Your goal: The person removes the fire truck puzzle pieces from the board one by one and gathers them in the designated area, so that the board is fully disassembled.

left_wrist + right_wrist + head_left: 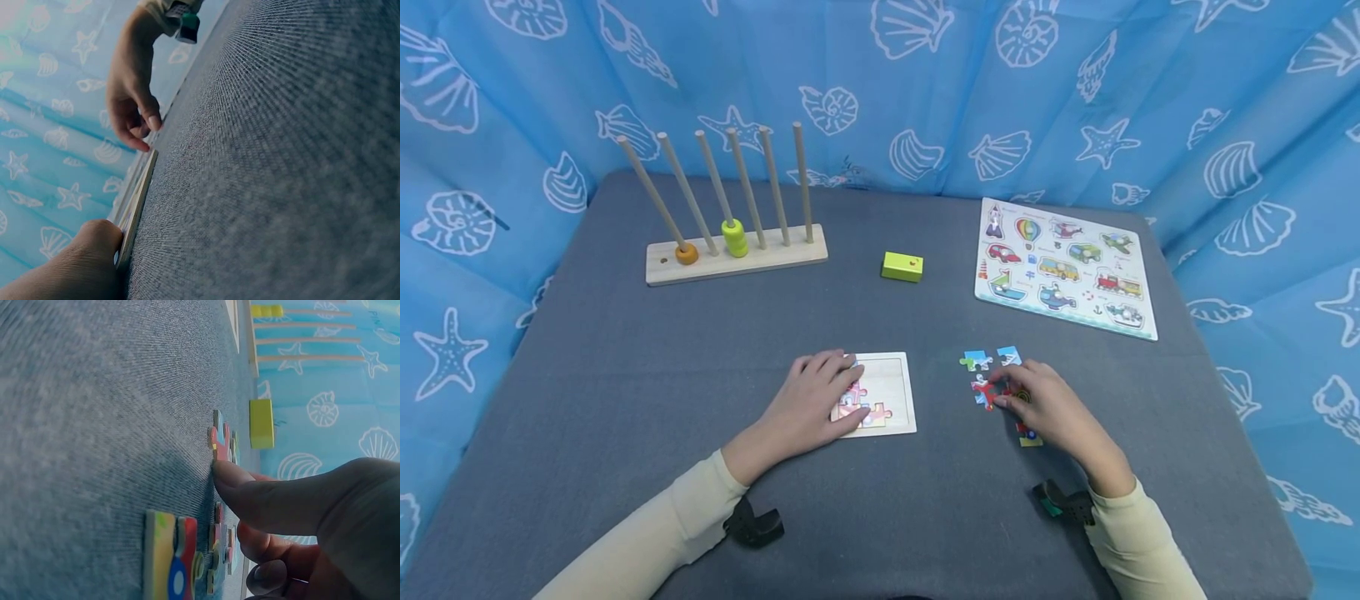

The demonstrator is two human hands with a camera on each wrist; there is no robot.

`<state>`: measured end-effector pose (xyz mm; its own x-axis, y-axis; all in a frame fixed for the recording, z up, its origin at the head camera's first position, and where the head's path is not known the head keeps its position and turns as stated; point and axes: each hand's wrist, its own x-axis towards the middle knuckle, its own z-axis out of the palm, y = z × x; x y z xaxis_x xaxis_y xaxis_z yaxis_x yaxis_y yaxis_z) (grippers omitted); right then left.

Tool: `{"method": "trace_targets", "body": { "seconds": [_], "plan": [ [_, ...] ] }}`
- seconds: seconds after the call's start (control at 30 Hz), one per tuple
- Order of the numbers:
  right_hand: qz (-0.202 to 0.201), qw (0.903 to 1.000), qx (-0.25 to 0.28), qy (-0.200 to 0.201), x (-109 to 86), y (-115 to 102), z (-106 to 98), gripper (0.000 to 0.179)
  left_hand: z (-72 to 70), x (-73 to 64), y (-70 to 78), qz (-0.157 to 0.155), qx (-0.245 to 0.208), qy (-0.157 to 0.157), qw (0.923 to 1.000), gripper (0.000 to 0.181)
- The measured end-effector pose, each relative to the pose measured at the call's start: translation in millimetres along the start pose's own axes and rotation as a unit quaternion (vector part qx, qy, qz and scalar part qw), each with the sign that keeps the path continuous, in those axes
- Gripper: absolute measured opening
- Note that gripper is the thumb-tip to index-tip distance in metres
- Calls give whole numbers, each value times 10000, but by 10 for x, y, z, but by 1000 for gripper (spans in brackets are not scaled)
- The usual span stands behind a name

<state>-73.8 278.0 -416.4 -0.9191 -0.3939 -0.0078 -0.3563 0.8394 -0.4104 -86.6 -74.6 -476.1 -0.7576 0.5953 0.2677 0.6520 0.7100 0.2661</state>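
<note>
A shallow wooden puzzle tray (pixel 891 383) lies on the table, with pink jigsaw pieces (pixel 874 415) fitted along its left and lower sides. My left hand (pixel 808 400) rests over the tray's left edge, fingers extended and covering part of those pieces. To the right, my right hand (pixel 1048 404) pinches a red and blue jigsaw piece (pixel 982 392) between thumb and forefinger, low at the table. In the right wrist view, the thumb tip sits at the edge of this red piece (pixel 220 447). Another jigsaw piece (pixel 164 556), yellow, red and blue, lies nearer the wrist; the right hand partly hides others.
Two blue jigsaw pieces (pixel 976 360) lie just beyond the right hand. Farther back stand a wooden peg rack (pixel 737 265) with tall rods and a green block (pixel 902 267). A vehicle picture board (pixel 1067 267) lies at the back right. Blue curtain borders the grey table (pixel 700 350).
</note>
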Motion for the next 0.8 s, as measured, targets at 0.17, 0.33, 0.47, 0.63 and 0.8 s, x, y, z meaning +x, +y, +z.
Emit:
{"method": "trace_targets", "body": {
  "seconds": [0.17, 0.33, 0.47, 0.63, 0.8],
  "plan": [
    [42, 10000, -10, -24, -3, -13, -9, 24, 2, -3, 4, -2, -32, 16, 10000, 58],
    [38, 10000, -34, 41, 2, -34, -14, 27, 5, 1, 5, -26, -31, -9, 10000, 57],
    [-101, 9994, 302, 153, 36, -132, -19, 29, 13, 0, 1, -32, 11, -30, 10000, 58],
    [-315, 9944, 989, -185, 126, -449, 37, 26, 14, -1, 2, -38, 37, -17, 10000, 59],
    [-674, 9889, 1129, -686, 231, -797, 270, 26, 13, -3, 3, -37, 85, -26, 10000, 59]
  ]
}}
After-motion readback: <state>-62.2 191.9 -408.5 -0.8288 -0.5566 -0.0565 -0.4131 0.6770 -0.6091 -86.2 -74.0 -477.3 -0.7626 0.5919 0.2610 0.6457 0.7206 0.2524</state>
